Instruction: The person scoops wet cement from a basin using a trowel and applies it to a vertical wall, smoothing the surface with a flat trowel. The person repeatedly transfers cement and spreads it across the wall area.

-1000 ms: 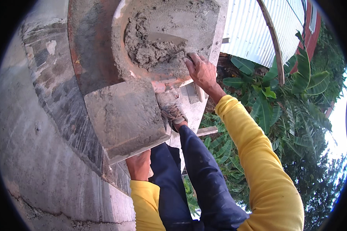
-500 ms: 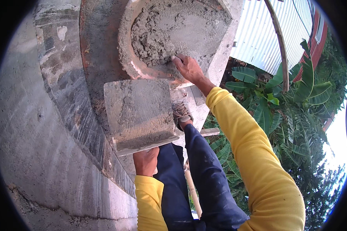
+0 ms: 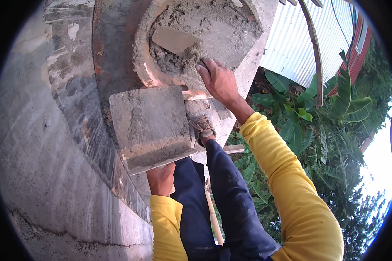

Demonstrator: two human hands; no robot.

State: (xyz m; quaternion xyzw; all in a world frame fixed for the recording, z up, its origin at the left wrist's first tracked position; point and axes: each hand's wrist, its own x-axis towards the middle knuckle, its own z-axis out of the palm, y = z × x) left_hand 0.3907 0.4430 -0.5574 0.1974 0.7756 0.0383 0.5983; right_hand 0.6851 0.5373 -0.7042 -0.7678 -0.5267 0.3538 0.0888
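My right hand (image 3: 220, 80) grips the handle of a trowel (image 3: 175, 41), whose flat blade lies in the wet grey mortar (image 3: 213, 21) inside a round pan (image 3: 143, 65). My left hand (image 3: 161, 179) holds a square mortar board (image 3: 150, 126) from beneath, just below the pan's rim. The board is smeared with thin grey mortar, thicker along its near edge. Both arms wear yellow sleeves. My dark-trousered leg and a mortar-caked shoe (image 3: 200, 119) stand between the hands.
A plastered grey wall (image 3: 39, 152) fills the left side, with a rougher brick strip beside it. To the right are a corrugated metal roof (image 3: 292, 43), a curved wooden pole (image 3: 315, 52) and banana plants (image 3: 305, 126) far below.
My right hand has pushed the trowel further into the mortar, so the blade now shows. The board has shifted toward the pan.
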